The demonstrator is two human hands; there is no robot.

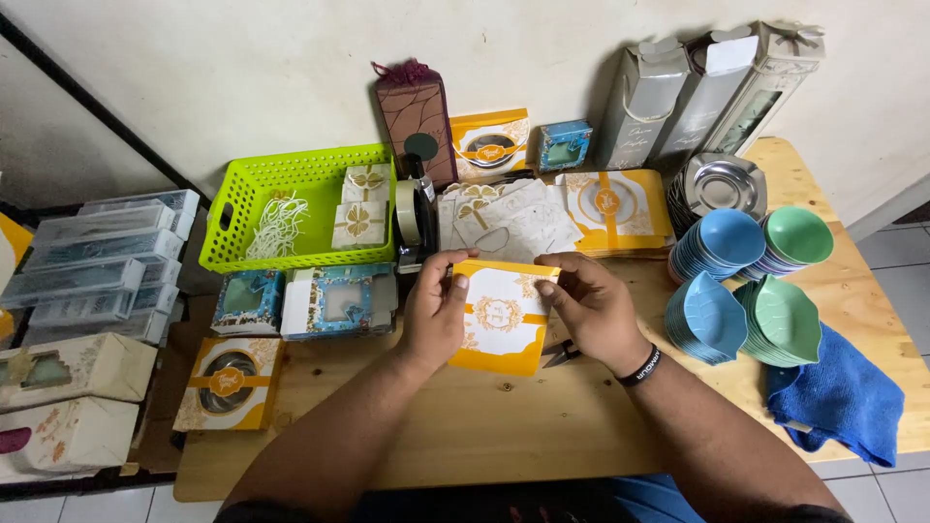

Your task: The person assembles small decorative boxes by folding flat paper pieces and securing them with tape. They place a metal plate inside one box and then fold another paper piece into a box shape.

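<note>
Two hands hold a yellow box before the tape dispenser.

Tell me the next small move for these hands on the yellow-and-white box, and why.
Probably press the top flap down and shut. Both the left hand and the right hand pinch the upper edge of the yellow-and-white box, thumbs on top, with the box held just above the wooden table.

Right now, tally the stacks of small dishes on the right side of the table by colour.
Blue dish stacks: 2, the round ones and the leaf-shaped ones.
Green dish stacks: 2, the round ones and the leaf-shaped ones.
Silver dish stacks: 1.
Total: 5 stacks.
</note>
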